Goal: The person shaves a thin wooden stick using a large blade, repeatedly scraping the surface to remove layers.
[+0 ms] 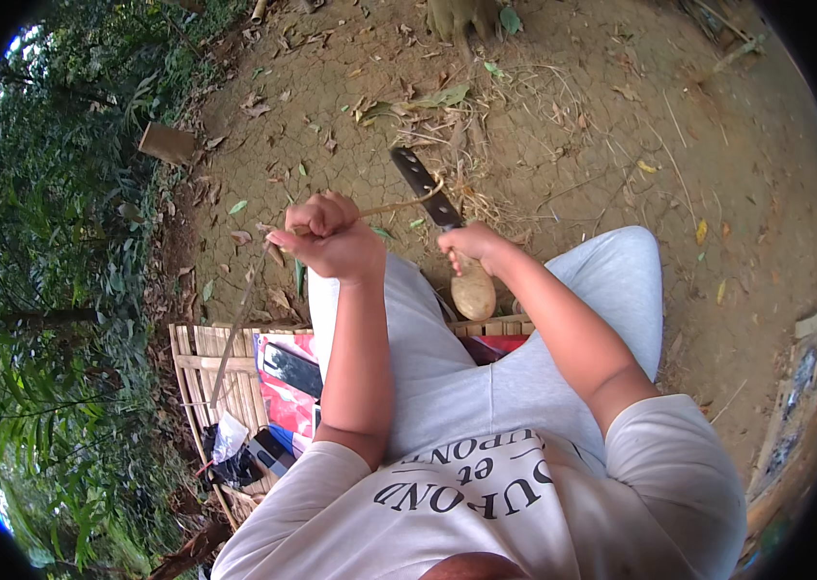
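My left hand [331, 232] is closed in a fist around a thin, pale strip [389, 206] that looks like split cane or bamboo. One end of the strip reaches right to the knife, where it curls at the blade. A thin length [234, 338] also trails from below the fist down toward the bench. In my right hand [476, 246] is a knife [418, 179] with a dark blade with holes in it, pointing up and left. Its bulbous wooden handle [474, 293] sticks out below my fingers, above my lap.
I sit on a bamboo slat bench [198, 367]. On its left side lie a phone [292, 369], a red-and-white sheet and dark plastic bags [234, 469]. Cracked dirt with leaves and pale shavings [486, 208] spreads ahead. A wooden block [167, 143] stands near the plants at left.
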`<state>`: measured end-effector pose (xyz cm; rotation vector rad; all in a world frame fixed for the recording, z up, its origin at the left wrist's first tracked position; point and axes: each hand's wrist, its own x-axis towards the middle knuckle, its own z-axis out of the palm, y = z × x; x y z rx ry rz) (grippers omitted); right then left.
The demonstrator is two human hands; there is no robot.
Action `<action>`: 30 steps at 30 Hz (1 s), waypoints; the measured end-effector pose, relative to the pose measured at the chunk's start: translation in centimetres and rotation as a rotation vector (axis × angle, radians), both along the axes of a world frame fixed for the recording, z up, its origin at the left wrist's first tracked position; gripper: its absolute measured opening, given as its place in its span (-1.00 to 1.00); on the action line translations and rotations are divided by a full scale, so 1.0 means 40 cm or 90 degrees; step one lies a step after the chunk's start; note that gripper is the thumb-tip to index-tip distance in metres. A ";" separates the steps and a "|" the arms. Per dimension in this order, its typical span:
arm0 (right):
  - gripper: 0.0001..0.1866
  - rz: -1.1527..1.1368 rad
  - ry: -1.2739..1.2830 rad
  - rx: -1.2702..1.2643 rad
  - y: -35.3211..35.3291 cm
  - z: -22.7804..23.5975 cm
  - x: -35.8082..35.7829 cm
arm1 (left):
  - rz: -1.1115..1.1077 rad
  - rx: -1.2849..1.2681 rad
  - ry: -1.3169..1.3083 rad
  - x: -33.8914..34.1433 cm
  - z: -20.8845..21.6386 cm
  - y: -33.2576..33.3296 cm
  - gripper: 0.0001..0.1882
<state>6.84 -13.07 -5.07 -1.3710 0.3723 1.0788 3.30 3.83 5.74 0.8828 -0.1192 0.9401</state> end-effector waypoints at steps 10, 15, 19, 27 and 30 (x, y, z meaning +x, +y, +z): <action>-0.91 0.001 -0.023 0.059 0.023 0.075 0.008 | 0.013 -0.011 -0.021 0.020 0.014 -0.016 -0.32; -0.91 0.020 0.112 0.147 -0.015 0.032 0.003 | -0.049 0.015 -0.050 0.021 -0.013 -0.035 -0.33; -0.88 0.039 0.143 0.174 -0.016 0.023 0.001 | -0.051 0.032 -0.030 0.016 -0.005 -0.045 -0.33; -0.82 0.037 0.287 0.367 -0.032 -0.033 -0.006 | -0.013 -0.005 -0.002 0.020 0.003 -0.039 -0.33; -0.79 -0.002 0.363 0.361 -0.033 -0.030 0.043 | -0.041 0.018 -0.034 0.017 -0.001 -0.014 -0.33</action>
